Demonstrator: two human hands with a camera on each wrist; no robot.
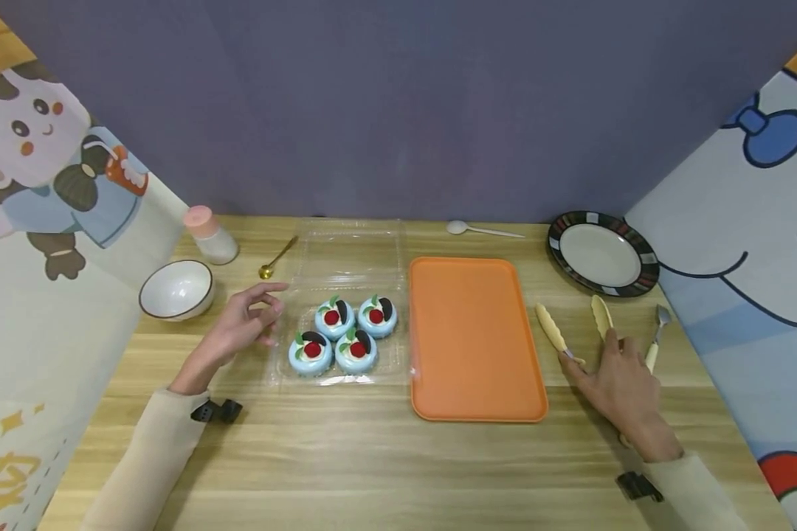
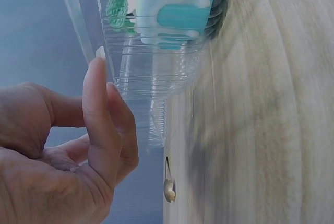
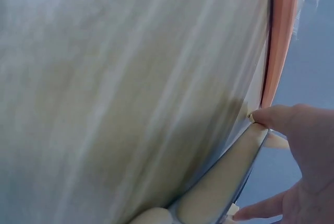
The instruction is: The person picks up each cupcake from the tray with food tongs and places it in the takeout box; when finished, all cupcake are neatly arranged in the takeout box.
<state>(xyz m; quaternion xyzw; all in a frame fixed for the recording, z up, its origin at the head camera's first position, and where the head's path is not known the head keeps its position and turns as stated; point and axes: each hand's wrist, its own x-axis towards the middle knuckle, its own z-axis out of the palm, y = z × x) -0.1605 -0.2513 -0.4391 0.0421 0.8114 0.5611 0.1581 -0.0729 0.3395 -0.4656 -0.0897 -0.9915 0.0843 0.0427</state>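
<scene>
A clear plastic box (image 1: 394, 369) with its lid raised open holds several blue cupcakes (image 1: 356, 350) topped with a red berry, a green leaf and a dark cookie. At its left side is my left hand (image 1: 242, 324), fingers loosely bent, holding nothing. In the left wrist view a fingertip (image 2: 100, 54) lies at the box's rim; contact is unclear. On the right, my right hand (image 1: 624, 383) grips the cream-tipped tongs (image 1: 551, 330) from above, thumb on one arm and fingers on the other. The tongs' arms stand spread, close to the table.
An orange tray (image 1: 478, 339) lies between the box and the tongs. Behind the tongs is a dark-rimmed plate (image 1: 601, 253); a fork (image 1: 657, 335) lies right of them. A white spoon (image 1: 481, 229), gold spoon (image 1: 275, 259), bowl (image 1: 176, 290) and pink-capped jar (image 1: 211, 236) stand around.
</scene>
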